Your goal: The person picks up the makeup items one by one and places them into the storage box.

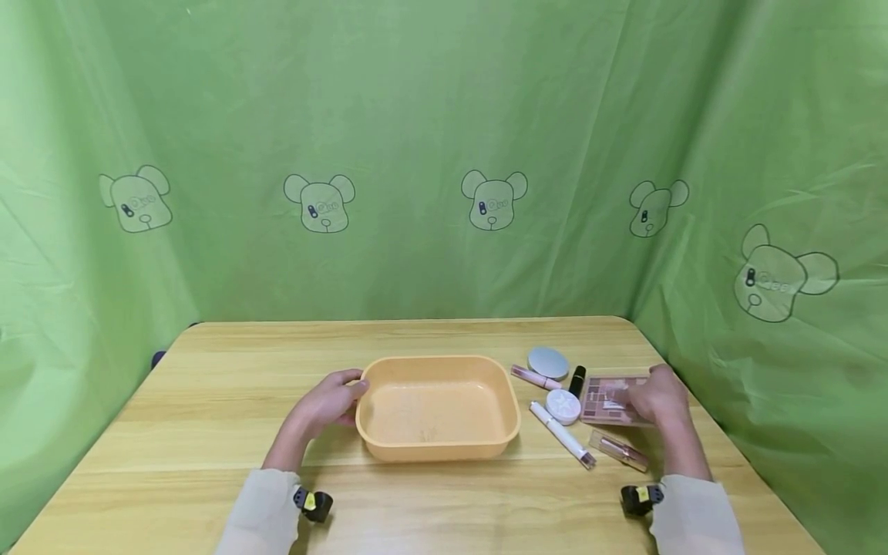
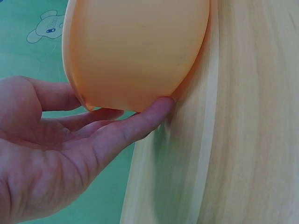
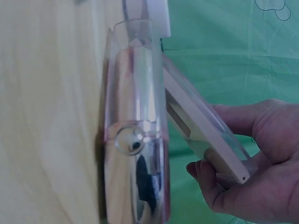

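Note:
At the left end of a peach-orange plastic basin (image 1: 444,453), my left hand (image 1: 327,405) grips the rim and side wall. The left wrist view shows the thumb at the rim and the other fingers along the wall (image 2: 135,56). Inside, the basin holds nothing. Over on the right, my right hand (image 1: 660,399) pinches the right side of an eyeshadow palette (image 1: 602,414) with a clear lid. In the right wrist view the palette (image 3: 201,119) is tilted, with its held edge raised off the table. A clear-capped lipstick tube (image 1: 619,450) lies just in front of it.
Between basin and palette lie a silver round compact (image 1: 548,362), a pink lip gloss tube (image 1: 536,377), a black tube (image 1: 577,381), a white round compact (image 1: 563,407) and a long white tube (image 1: 562,434). Green cloth (image 1: 409,270) hangs behind the wooden table (image 1: 444,509).

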The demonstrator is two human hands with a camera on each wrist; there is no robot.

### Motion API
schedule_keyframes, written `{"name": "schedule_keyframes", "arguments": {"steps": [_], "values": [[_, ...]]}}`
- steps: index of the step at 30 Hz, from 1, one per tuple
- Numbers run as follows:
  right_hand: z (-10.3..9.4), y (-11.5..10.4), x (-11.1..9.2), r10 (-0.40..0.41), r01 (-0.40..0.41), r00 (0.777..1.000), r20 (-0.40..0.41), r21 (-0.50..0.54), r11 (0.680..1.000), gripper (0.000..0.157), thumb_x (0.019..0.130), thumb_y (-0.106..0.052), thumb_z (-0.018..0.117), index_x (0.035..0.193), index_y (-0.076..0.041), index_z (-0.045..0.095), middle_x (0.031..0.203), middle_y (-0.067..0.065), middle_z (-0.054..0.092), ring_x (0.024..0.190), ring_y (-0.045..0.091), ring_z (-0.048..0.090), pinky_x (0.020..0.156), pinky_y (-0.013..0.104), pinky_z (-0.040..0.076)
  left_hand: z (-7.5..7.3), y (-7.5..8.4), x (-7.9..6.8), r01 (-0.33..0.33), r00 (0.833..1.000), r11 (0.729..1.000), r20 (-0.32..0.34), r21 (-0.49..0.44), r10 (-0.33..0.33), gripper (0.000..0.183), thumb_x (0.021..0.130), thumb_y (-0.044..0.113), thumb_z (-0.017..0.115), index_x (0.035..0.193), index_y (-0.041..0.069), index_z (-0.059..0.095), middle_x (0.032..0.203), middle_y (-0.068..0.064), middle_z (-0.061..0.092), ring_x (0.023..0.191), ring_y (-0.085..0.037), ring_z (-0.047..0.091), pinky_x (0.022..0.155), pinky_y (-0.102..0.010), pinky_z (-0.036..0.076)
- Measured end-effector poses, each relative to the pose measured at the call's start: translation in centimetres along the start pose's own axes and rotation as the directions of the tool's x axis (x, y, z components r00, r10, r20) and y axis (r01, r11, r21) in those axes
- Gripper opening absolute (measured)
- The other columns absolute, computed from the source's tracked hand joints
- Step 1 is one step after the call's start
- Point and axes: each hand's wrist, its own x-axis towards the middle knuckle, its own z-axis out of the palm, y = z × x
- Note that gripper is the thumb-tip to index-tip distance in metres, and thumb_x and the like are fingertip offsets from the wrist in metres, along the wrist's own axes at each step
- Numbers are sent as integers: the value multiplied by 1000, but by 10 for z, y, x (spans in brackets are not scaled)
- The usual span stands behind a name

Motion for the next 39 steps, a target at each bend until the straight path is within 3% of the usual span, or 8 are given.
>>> {"name": "schedule_keyframes", "arguments": {"steps": [9,20,29,31,33,36,39], "values": [[-3,-7,-6,9,-9,1000,-28,-6,1000,91,87,-27,76,145,22,26,128,45,44,111,56,48,102,63,45,0,0,2,2,1000,1000,3,-9,-2,50,108,19,43,152,-4,37,131,-26,63,115,-35,67,88,-43,63],[-19,-5,-10,-64,60,993,102,48,997,104,81,-17,74,149,24,7,131,48,40,105,50,52,93,59,50,-1,0,2,2,1000,1000,6,-8,-2,51,108,19,42,153,-5,35,133,-26,62,117,-36,66,88,-44,63],[-28,-12,-18,-87,84,989,123,28,996,95,80,-13,68,145,28,13,119,44,51,97,43,58,72,38,54,-1,-1,2,-3,1000,1000,8,-8,3,52,108,19,42,154,-5,34,135,-28,60,119,-37,65,89,-44,63],[-29,-13,-21,-84,79,988,129,43,996,92,80,-13,68,145,28,17,117,42,53,96,42,58,70,35,53,-1,-1,2,-3,1000,1000,11,-11,3,52,108,19,42,154,-5,33,136,-28,60,120,-37,64,89,-44,63],[-31,-15,-24,-76,72,989,126,43,997,83,80,-14,68,142,25,31,113,38,57,94,39,58,67,32,51,-1,0,2,-1,1000,1000,11,-13,1,53,108,19,42,154,-6,33,136,-28,60,120,-37,64,89,-44,63],[-31,-16,-26,-81,77,990,118,37,996,62,78,-15,70,126,20,52,102,28,63,87,33,56,63,31,48,-1,0,2,4,1000,1000,12,-11,-3,54,108,19,42,154,-6,32,137,-28,59,122,-38,63,90,-45,63],[-31,-17,-26,-88,87,992,85,9,996,49,80,-17,68,116,16,61,97,24,66,84,31,54,60,30,46,-1,0,1,8,1000,1000,11,-13,-8,54,108,19,43,155,-6,31,137,-28,59,122,-38,63,90,-45,63]]}}
